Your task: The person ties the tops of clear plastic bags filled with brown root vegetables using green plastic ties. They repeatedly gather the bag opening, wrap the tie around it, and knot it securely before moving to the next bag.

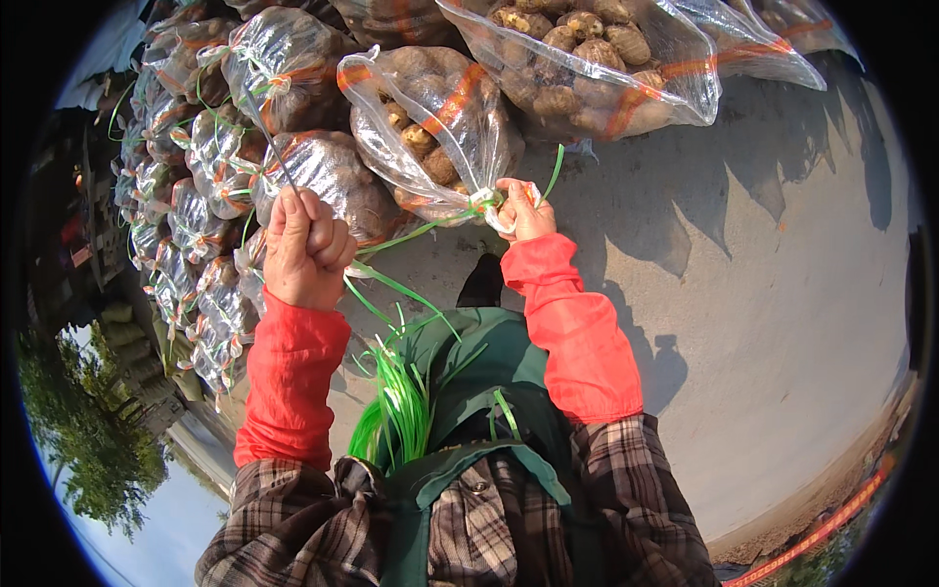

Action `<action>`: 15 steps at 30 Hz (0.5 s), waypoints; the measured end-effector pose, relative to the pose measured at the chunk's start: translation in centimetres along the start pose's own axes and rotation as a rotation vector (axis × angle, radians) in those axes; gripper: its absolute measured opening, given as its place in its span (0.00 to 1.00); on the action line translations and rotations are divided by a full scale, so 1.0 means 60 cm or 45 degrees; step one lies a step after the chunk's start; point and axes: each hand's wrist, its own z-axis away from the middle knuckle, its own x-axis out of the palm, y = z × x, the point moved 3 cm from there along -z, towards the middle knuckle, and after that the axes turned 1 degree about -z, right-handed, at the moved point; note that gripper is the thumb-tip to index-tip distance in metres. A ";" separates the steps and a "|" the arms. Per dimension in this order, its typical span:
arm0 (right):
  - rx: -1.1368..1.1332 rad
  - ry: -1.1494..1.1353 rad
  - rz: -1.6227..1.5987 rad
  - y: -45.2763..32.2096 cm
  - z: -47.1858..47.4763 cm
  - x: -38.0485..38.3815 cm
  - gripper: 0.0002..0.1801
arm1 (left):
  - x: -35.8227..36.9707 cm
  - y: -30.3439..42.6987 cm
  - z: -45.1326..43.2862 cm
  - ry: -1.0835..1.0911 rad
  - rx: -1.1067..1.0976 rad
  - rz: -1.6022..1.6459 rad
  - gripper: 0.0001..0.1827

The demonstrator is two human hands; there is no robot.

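Note:
My left hand (307, 246) is closed round a thin metal rod (270, 139) that slants up and away over the bags. A green plastic tie (422, 233) runs from beside that fist to the gathered neck of a clear mesh bag (440, 125) with orange stripes. Inside this bag are brown tubers (419, 139) that look like taro. My right hand (528, 213) grips the bunched mouth of the bag, where the tie wraps round it. The tie's free end (555, 172) sticks up past my right fingers.
Tied bags (202, 220) of tubers stand in rows at the left. An open bag (587, 66) stands at the upper right. A bundle of green ties (396, 407) hangs at my dark green apron (484, 345). Concrete ground (777, 352) with shadows spreads to the right.

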 end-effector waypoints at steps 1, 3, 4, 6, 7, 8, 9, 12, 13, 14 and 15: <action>0.024 0.054 0.035 0.003 -0.002 -0.003 0.14 | -0.019 0.042 0.038 0.172 0.087 0.026 0.14; -0.020 0.019 0.046 0.004 -0.012 -0.001 0.14 | -0.044 0.104 0.111 0.172 0.277 0.077 0.13; -0.023 0.057 0.026 0.005 -0.018 -0.001 0.10 | -0.055 0.120 0.145 0.153 0.216 0.024 0.13; -0.133 0.056 0.141 0.000 -0.029 0.002 0.10 | -0.070 0.136 0.211 0.210 0.069 -0.175 0.13; -0.130 0.128 0.177 -0.001 -0.033 -0.001 0.10 | -0.074 0.151 0.243 0.279 0.056 -0.183 0.13; -0.128 0.138 0.236 -0.001 -0.038 0.002 0.10 | -0.075 0.171 0.272 0.297 0.123 -0.216 0.13; -0.134 0.088 0.258 -0.003 -0.038 0.003 0.10 | -0.075 0.189 0.297 0.361 0.256 -0.149 0.13; -0.161 0.030 0.328 -0.008 -0.032 0.008 0.08 | -0.052 0.196 0.306 0.074 0.314 -0.266 0.13; -0.142 -0.008 0.375 -0.008 -0.027 0.011 0.07 | -0.059 0.186 0.292 0.256 0.372 -0.397 0.14; -0.154 0.026 0.438 -0.010 -0.022 0.010 0.07 | -0.064 0.172 0.266 0.320 0.521 -0.463 0.14; -0.173 0.009 0.492 -0.012 -0.018 0.013 0.06 | -0.075 0.137 0.230 0.463 0.505 -0.627 0.14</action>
